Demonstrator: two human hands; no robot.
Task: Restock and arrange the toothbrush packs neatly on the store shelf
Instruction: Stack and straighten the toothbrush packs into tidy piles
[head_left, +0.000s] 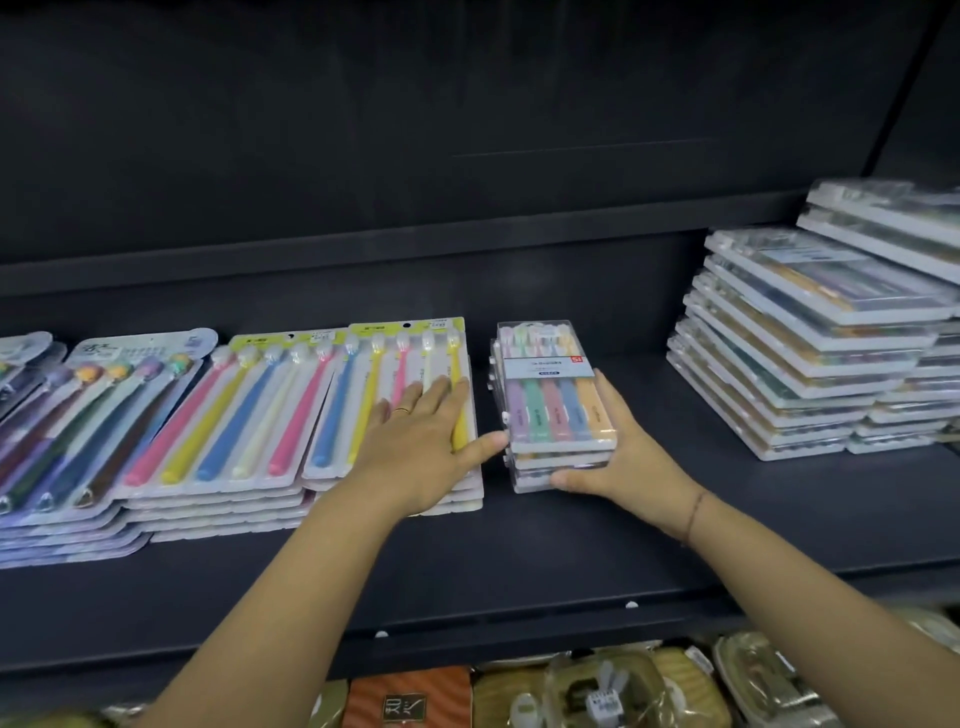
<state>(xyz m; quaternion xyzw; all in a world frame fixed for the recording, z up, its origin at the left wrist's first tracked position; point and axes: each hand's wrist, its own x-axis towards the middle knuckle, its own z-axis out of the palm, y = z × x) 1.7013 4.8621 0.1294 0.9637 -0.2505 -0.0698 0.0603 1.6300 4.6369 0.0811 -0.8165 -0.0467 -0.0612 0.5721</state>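
My right hand (623, 452) grips the toothbrush box stack (550, 395), left hand (415, 441) flat beside it; I should slide evenly, edges square.

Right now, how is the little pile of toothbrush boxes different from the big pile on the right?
The little pile is a few boxes high; the big pile has many more. The right hand holds the little pile; nothing touches the big pile. The little pile sits straight, the big pile slanted. Both are clear flat boxes on the shelf.

Shop: dark shelf (519, 545) stacked with toothbrush packs (810, 353).
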